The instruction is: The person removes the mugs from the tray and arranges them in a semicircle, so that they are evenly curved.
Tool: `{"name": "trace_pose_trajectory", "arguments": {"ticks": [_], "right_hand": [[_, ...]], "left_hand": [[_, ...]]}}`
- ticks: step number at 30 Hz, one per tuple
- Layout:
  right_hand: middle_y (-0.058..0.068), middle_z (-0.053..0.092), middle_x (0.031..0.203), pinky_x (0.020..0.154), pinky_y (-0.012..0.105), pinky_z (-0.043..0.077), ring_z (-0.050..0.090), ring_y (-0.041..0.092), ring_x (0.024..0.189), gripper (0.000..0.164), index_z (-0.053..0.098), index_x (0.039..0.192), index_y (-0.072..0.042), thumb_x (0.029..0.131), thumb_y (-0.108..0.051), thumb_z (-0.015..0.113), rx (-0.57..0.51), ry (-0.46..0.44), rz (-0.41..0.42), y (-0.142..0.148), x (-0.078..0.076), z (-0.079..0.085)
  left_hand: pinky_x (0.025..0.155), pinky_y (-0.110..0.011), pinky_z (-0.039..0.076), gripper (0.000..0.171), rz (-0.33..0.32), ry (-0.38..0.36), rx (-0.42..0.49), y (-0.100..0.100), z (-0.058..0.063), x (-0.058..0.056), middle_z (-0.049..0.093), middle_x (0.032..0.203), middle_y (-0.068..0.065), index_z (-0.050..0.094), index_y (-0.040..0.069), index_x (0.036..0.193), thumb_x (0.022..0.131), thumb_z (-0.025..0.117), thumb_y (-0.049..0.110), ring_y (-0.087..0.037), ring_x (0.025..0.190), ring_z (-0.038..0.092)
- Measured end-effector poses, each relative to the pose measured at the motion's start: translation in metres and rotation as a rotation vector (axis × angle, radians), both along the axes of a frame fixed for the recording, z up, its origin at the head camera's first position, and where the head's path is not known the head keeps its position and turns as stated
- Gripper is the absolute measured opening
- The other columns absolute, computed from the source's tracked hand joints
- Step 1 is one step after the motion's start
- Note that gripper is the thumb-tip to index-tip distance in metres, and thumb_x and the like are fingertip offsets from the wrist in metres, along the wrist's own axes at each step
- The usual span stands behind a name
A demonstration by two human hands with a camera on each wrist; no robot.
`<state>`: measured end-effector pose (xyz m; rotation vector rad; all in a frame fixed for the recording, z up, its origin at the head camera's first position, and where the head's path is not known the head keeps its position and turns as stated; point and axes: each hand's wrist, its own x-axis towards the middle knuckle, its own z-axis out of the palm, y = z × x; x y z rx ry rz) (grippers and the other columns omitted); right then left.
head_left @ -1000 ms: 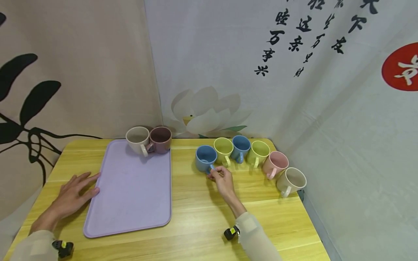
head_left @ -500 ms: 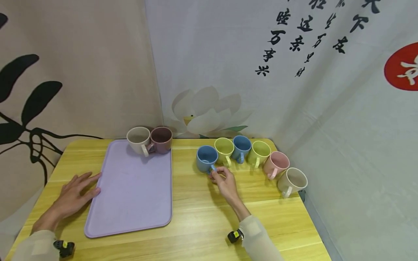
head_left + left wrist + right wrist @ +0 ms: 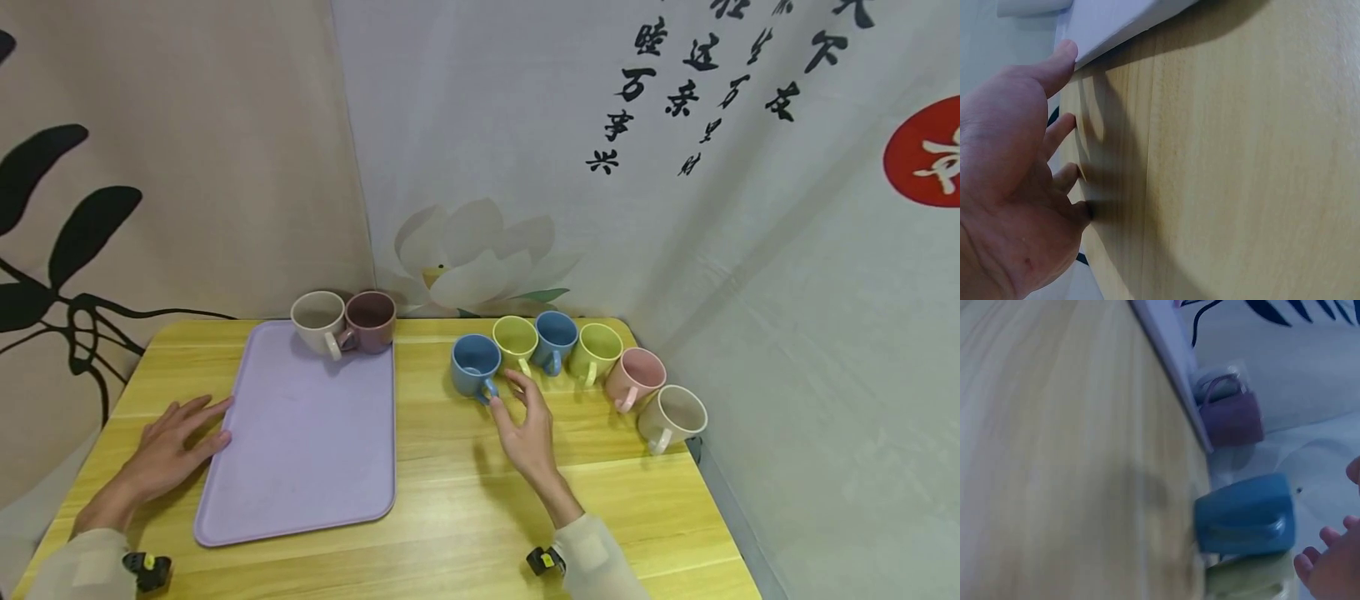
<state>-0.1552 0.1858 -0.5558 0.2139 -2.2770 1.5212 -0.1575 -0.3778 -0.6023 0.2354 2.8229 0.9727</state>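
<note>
While my left hand lies with its fingers spread and relaxed, gripping nothing, its thumb and index fingertip meet the left edge of a flat, rectangular lavender tray with rounded corners. My right hand is open too, thumb and fingers parted in a loose curve with nothing held between them. Its thumb tip is right by the handle of a glossy blue mug, which stands upright on the yellowish wood-grain table, to the right of the tray, handle turned toward me. The right wrist view is blurred and catches only part of that hand, so I can't say for sure whether the thumb touches the handle.

Just beside the blue mug, a row of upright mugs curves off to the right: a yellow-green mug, a second blue mug, another yellow-green mug, a pink mug and a cream mug near the table's right edge. At the far end of the tray, a pale off-white mug and a dull purple mug stand side by side. Behind everything hangs a pale cloth backdrop printed with black writing, a white lotus and dark leaves.
</note>
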Motion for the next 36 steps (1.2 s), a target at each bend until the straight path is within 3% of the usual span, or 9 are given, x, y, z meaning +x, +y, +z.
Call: {"name": "trace_pose_trajectory", "arguments": {"ticks": [6,11,17,24,31,36], "right_hand": [[0.018,0.069,0.156,0.125,0.059,0.054,0.064,0.049,0.145,0.051,0.063,0.152,-0.001,0.103,-0.007,0.077,-0.01,0.049,0.054,-0.019,0.005,0.023],[0.021,0.069,0.155,0.12,0.062,0.056,0.066,0.046,0.14,0.05,0.063,0.152,-0.001,0.104,-0.007,0.075,-0.038,0.034,0.115,-0.039,0.004,0.028],[0.015,0.069,0.157,0.122,0.056,0.057,0.065,0.037,0.143,0.051,0.06,0.154,0.0,0.106,-0.012,0.073,-0.047,-0.026,0.215,-0.07,-0.003,0.027],[0.017,0.067,0.159,0.124,0.054,0.056,0.062,0.037,0.152,0.051,0.06,0.156,-0.005,0.109,-0.02,0.072,-0.065,-0.138,0.346,-0.108,-0.019,0.018],[0.014,0.068,0.159,0.122,0.042,0.059,0.064,0.037,0.149,0.05,0.06,0.158,-0.01,0.112,-0.028,0.071,-0.015,-0.235,0.409,-0.142,-0.04,0.008],[0.013,0.068,0.159,0.121,0.039,0.059,0.066,0.037,0.149,0.052,0.06,0.158,-0.008,0.112,-0.029,0.072,-0.023,-0.294,0.447,-0.161,-0.056,0.005]], "left_hand": [[0.122,-0.096,-0.011,0.07,-0.003,-0.002,0.005,0.001,-0.001,0.001,0.017,0.174,-0.05,0.035,0.003,0.175,0.119,0.057,0.04,-0.083,0.159,-0.004],[0.122,-0.097,-0.008,0.07,-0.005,-0.006,-0.01,0.001,0.002,-0.001,0.017,0.174,-0.05,0.035,0.002,0.174,0.119,0.057,0.039,-0.083,0.159,-0.003],[0.122,-0.097,-0.008,0.07,-0.007,0.001,0.003,0.001,0.0,-0.002,0.018,0.174,-0.051,0.035,0.002,0.174,0.119,0.057,0.04,-0.083,0.159,-0.003],[0.122,-0.096,-0.01,0.071,0.001,-0.014,0.006,0.001,0.0,-0.001,0.017,0.175,-0.05,0.035,0.004,0.175,0.119,0.057,0.043,-0.083,0.159,-0.005],[0.122,-0.097,-0.007,0.07,-0.006,-0.005,0.008,0.0,-0.001,0.001,0.018,0.174,-0.051,0.036,0.002,0.174,0.119,0.058,0.041,-0.084,0.158,-0.003],[0.122,-0.095,-0.012,0.07,-0.01,0.002,0.023,0.0,0.001,0.001,0.017,0.175,-0.05,0.036,0.003,0.174,0.119,0.058,0.039,-0.084,0.159,-0.004]]}}
